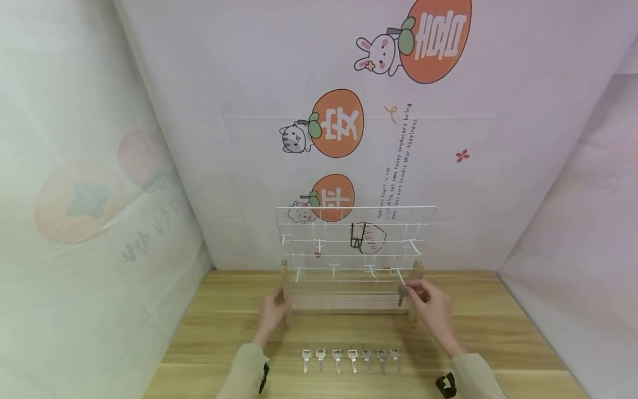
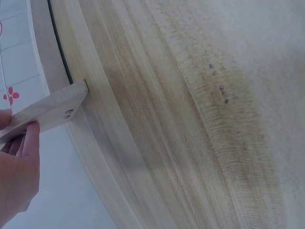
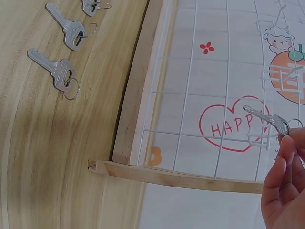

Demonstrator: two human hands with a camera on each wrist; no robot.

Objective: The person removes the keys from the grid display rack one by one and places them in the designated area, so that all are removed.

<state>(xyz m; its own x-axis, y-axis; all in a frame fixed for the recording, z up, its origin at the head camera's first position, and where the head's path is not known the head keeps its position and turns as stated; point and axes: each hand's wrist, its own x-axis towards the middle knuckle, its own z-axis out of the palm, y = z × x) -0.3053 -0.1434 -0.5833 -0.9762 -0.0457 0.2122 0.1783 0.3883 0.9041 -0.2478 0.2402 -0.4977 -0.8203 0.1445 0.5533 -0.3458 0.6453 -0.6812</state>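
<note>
A white wire grid rack (image 1: 356,208) with small hooks stands upright in a wooden frame. My left hand (image 1: 273,315) grips the wooden post (image 2: 52,107) on its left side, fingers on one face and thumb on the other. Near the right post, my right hand (image 1: 435,306) pinches a silver key (image 3: 267,118) by its ring, beside the lower right hook (image 1: 400,275). The key's blade points away from the fingers. Whether the ring touches the hook is hard to tell. Several more keys (image 1: 353,357) with rings lie in a row on the table before the rack.
The wood-grain table (image 1: 239,293) is bounded by white cloth walls (image 1: 239,183) at the back and sides, printed with cartoon fruit and animals. A black clip-like piece (image 1: 357,235) is on the upper grid. Other hooks (image 1: 334,270) stick out from the wires.
</note>
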